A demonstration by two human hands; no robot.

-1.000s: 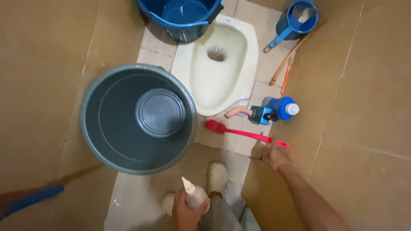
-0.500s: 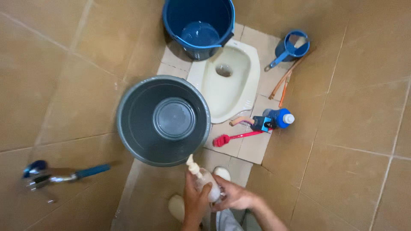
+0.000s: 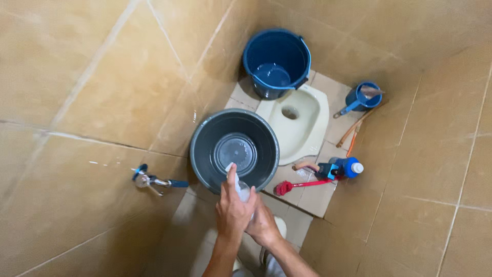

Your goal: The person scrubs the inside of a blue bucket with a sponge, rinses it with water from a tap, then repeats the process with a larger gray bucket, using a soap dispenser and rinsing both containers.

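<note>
Both hands' grip (image 3: 245,214) round smooth bottle (image 3: 241,189)

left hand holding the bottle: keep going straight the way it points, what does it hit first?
Probably the grey bucket. The left hand aims the spray bottle up-frame, and its nozzle already overlaps the bucket's near rim; depth is unclear from one view.

A small see-through squirt bottle (image 3: 241,189) with a pale pointed top is up in front of me, over the edge of the big grey tub (image 3: 205,138). Both hands are wrapped around it, the left hand (image 3: 231,211) higher and the right hand (image 3: 264,225) under it. A blue bottle (image 3: 347,167) with a white cap lies on its side on the floor by the wall, next to the red brush (image 3: 302,184).
</note>
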